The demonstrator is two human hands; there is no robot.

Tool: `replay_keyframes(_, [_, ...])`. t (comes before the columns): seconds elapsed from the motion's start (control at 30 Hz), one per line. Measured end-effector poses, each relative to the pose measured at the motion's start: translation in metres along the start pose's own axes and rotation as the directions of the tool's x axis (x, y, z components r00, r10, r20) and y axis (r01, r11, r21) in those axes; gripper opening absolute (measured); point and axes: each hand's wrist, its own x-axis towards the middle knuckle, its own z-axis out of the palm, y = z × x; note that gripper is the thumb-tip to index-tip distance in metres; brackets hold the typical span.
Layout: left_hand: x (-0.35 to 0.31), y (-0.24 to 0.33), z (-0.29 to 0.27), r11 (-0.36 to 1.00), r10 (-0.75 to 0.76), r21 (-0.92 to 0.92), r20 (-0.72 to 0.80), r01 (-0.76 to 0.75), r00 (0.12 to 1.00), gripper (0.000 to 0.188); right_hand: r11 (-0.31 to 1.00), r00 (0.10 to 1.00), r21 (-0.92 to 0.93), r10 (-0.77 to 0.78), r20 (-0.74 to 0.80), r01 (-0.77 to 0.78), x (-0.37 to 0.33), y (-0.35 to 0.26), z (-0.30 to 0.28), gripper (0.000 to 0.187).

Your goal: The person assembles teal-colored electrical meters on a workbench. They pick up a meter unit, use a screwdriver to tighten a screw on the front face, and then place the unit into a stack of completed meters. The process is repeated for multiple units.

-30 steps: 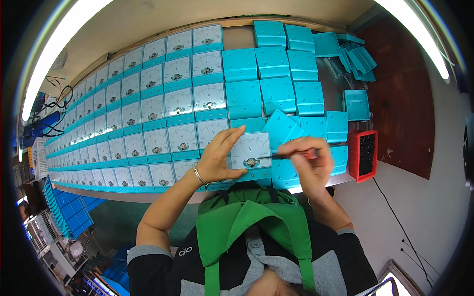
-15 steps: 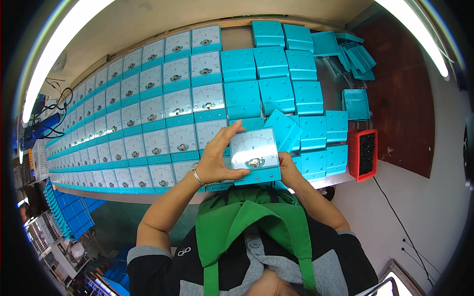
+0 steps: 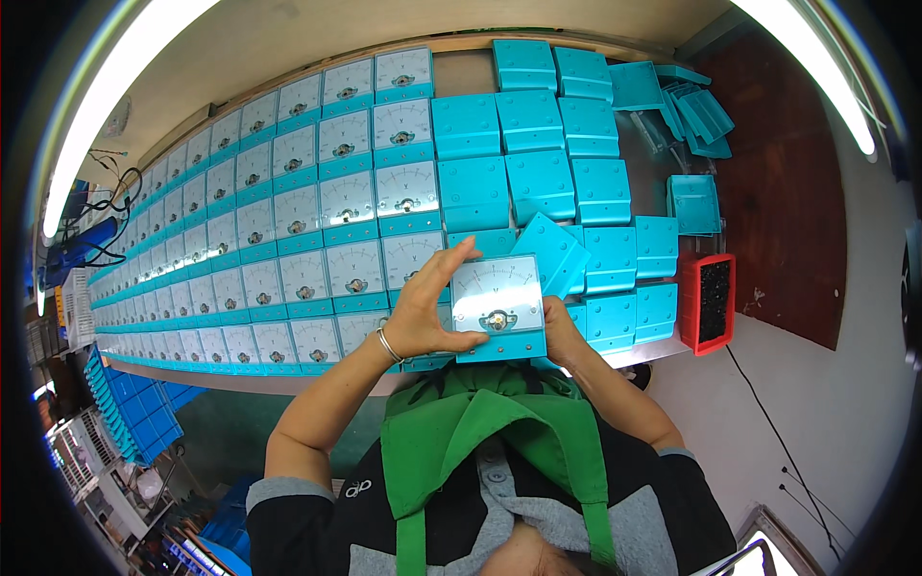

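Observation:
A square panel voltmeter (image 3: 497, 293) with a white dial face and turquoise base is held up at the table's near side. My left hand (image 3: 429, 312) grips its left edge, thumb at the lower front and fingers along the upper side. Against its right side is my right hand (image 3: 565, 334), curled round the edge with its fingertips hidden behind the meter. Just beyond, a turquoise cover (image 3: 550, 252) lies askew on other covers. Left of my hands, rows of similar voltmeters (image 3: 346, 200) lie face up.
Rows of turquoise covers (image 3: 538, 182) lie to the right of the meters. A red bin (image 3: 733, 298) of small black parts stands at the table's right edge. Loose covers (image 3: 703, 110) are piled at the far right. Blue crates (image 3: 144, 408) sit below the table's left end.
The voltmeter's face has tilted slightly and the meter has dropped a little toward me. Both hands keep nearly the same hold; the rows have not moved.

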Motion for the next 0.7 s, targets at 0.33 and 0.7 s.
replay_keyframes(0.33, [-0.002, -0.004, 0.002, 1.000, 0.006, -0.007, -0.028, -0.006, 1.000, 0.110, 0.995, 0.998, 0.073, -0.064, -0.015, 0.065, -0.004, 0.005, 0.003, 0.021])
replay_keyframes(0.7, [0.001, -0.003, -0.007, 0.992, 0.031, 0.123, -0.037, -0.026, 0.999, 0.102, 0.852, 0.950, -0.505, -0.257, -0.179, 0.136, -0.003, -0.041, -0.011, 0.019])
